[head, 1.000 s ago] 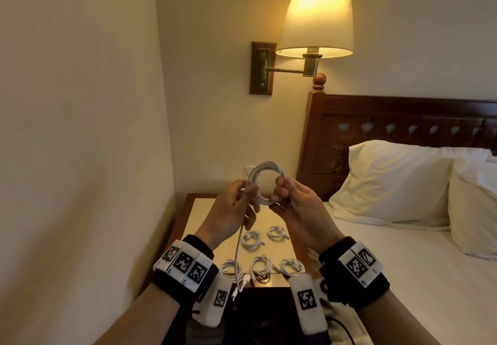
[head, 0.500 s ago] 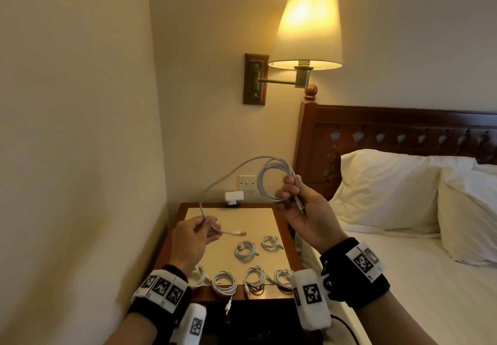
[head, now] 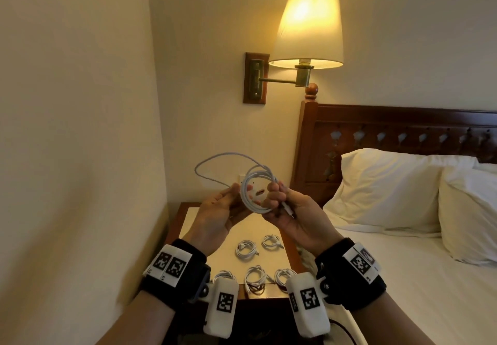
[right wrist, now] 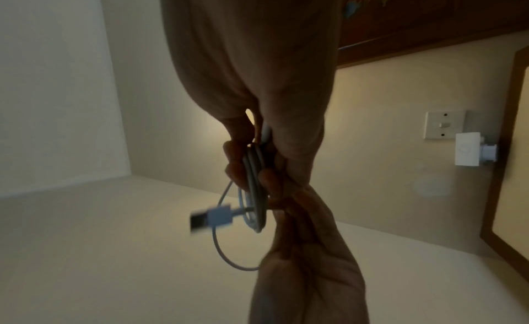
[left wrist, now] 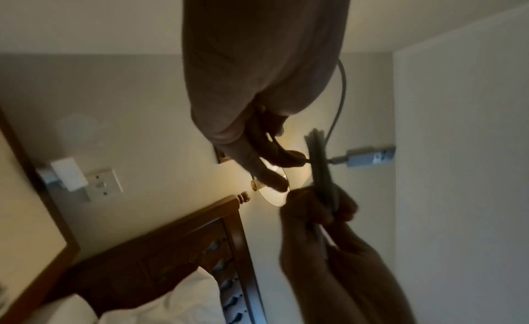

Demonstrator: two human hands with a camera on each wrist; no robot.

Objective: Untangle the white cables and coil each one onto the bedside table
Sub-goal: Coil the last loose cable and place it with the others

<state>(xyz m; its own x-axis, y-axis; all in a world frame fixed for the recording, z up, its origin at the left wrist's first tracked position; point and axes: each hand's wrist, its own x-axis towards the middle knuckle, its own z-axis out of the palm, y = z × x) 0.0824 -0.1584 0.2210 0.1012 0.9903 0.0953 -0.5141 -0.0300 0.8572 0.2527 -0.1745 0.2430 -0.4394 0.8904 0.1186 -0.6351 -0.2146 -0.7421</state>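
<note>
Two hands are raised above the bedside surface (head: 215,233), both working one white cable (head: 255,204). The right hand (head: 293,213) has its fingers (head: 274,196) clenched around the right side of the wound loops, with a connector end poking out below its thumb. The left hand (head: 217,210) meets the coil from the other side; its fingers (left wrist: 275,157) pinch the loose tail, which arcs up and away to the left of them before curling back into the coil. From the right wrist view a USB plug (right wrist: 211,218) sticks out past the coil, blurred. Below the fingers, five coiled cables (head: 246,249) lie on the surface, two farther back and three along the near edge. Up beyond the right hand glows a lit wall lamp (head: 309,27), and a pillow (head: 387,188) lies on the bed off to its right.
</note>
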